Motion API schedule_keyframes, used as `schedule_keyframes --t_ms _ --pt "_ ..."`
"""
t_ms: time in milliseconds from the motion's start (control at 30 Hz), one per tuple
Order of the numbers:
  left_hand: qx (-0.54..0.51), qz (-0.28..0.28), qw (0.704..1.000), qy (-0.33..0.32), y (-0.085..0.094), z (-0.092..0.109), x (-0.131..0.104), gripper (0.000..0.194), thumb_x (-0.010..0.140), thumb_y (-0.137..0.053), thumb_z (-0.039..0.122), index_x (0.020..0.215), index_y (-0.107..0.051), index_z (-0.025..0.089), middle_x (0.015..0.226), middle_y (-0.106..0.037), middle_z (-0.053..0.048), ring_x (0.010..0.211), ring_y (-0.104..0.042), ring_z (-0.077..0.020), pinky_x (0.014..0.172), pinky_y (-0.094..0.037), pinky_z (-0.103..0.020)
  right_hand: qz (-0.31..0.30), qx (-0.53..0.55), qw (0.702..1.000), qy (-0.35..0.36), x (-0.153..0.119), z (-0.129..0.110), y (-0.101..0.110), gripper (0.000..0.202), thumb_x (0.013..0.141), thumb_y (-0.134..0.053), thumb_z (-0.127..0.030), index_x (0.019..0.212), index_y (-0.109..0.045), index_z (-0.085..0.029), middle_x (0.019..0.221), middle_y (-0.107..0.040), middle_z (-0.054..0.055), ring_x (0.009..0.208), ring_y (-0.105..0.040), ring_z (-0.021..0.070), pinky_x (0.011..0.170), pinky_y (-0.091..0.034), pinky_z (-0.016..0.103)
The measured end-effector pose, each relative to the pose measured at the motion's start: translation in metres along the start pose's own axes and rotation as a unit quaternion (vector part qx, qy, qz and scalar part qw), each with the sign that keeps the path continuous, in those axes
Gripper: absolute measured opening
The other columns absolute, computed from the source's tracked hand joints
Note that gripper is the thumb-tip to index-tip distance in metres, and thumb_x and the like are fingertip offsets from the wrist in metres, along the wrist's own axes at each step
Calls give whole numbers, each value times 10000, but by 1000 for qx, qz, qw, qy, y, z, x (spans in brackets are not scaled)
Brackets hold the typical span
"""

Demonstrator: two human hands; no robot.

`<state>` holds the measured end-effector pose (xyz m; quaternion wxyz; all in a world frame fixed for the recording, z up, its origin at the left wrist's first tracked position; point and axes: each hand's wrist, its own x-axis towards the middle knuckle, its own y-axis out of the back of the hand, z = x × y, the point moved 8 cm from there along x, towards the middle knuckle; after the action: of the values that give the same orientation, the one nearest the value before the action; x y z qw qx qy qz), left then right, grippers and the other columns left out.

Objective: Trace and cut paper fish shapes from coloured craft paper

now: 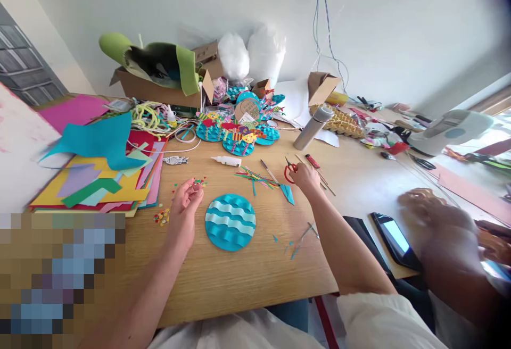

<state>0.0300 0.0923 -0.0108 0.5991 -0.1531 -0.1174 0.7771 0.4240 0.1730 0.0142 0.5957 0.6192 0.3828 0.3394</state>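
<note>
My right hand is closed on the red handles of a small pair of scissors, whose blades point away from me. Beside a scatter of small coloured paper dots, my left hand hovers with loosely curled fingers and nothing visible in them. Between my hands lies a round blue disc with wavy blue and pale-blue paper strips across it. A blue paper scrap and a pen are left of the scissors. Thin coloured strips lie behind the disc, near a white glue bottle.
Coloured sheets are stacked at left. Decorated blue discs and a steel flask stand at the back. A red cutter and thin sticks lie beyond my right hand. At right are a phone and another person's blurred arm.
</note>
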Motion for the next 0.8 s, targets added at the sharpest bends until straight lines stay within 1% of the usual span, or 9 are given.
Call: schedule_keyframes --t_ms 133,267,367,433,500,567,633,700,800 --pt "52 0 998 -21 5 -3 6 567 737 -689 514 1174 -570 173 1084 -616 -77 951 -601 -188 813 -489 -325 -22 -15 1000 1 21 -5 -17 317 850 -526 -304 1049 -706 -134 1088 -681 202 1004 -643 307 742 -460 339" --pt "132 -29 991 -19 5 -6 7 589 795 -577 619 1172 -576 167 1133 -634 -111 998 -622 -225 852 -508 -379 -6 -8 1000 28 12 -15 -12 367 899 -468 -334 1046 -713 -102 1156 -632 232 1032 -625 320 773 -465 363" --pt "231 -79 969 -43 -1 -4 4 623 875 -433 644 1256 -527 159 1081 -673 -126 1039 -634 -257 916 -483 -439 17 11 997 76 -18 -28 -4 367 937 -400 -294 1061 -713 -151 1189 -619 179 1028 -623 269 801 -461 335" --pt "312 -113 941 -67 -7 -3 0 622 929 -340 612 1330 -471 155 1041 -696 -123 1100 -615 -268 983 -433 -472 17 50 987 151 -49 -45 -5 330 935 -416 -247 1086 -708 -219 1099 -664 92 979 -632 196 817 -456 275" --pt "392 -133 905 -96 -12 -4 -2 624 957 -284 582 1382 -427 149 1042 -704 -119 1174 -570 -274 1040 -374 -489 3 156 944 290 -89 -70 -7 318 905 -451 -173 1090 -708 -202 1019 -683 78 872 -639 169 775 -469 259" --pt "450 -153 871 -127 -17 -7 -3 634 968 -256 567 1415 -394 139 1067 -704 -115 1222 -527 -278 1072 -335 -494 4 220 898 381 -125 -83 -9 328 893 -446 -121 1061 -719 -188 974 -684 79 868 -632 171 786 -479 271" --pt "485 -179 841 -157 -23 -12 -5 630 979 -232 551 1437 -365 139 1088 -702 -110 1233 -513 -273 1084 -321 -490 13 233 885 404 -146 -84 -13 356 870 -439 -70 1055 -723 -180 940 -679 80 884 -622 181 800 -485 288" --pt "505 -203 819 -179 -27 -17 -6 620 989 -207 531 1451 -342 140 1115 -697 -109 1226 -516 -262 1090 -317 -484 13 218 892 396 -157 -81 -18 398 842 -431 -25 1064 -724 -178 931 -673 80 890 -609 190 804 -488 299" --pt "523 -213 800 -200 -29 -20 -7 618 997 -181 516 1463 -322 136 1160 -680 -115 1239 -505 -253 1088 -327 -468 -11 178 904 389 -165 -79 -26 452 804 -431 18 1065 -729 -200 937 -659 74 903 -586 196 824 -484 307"
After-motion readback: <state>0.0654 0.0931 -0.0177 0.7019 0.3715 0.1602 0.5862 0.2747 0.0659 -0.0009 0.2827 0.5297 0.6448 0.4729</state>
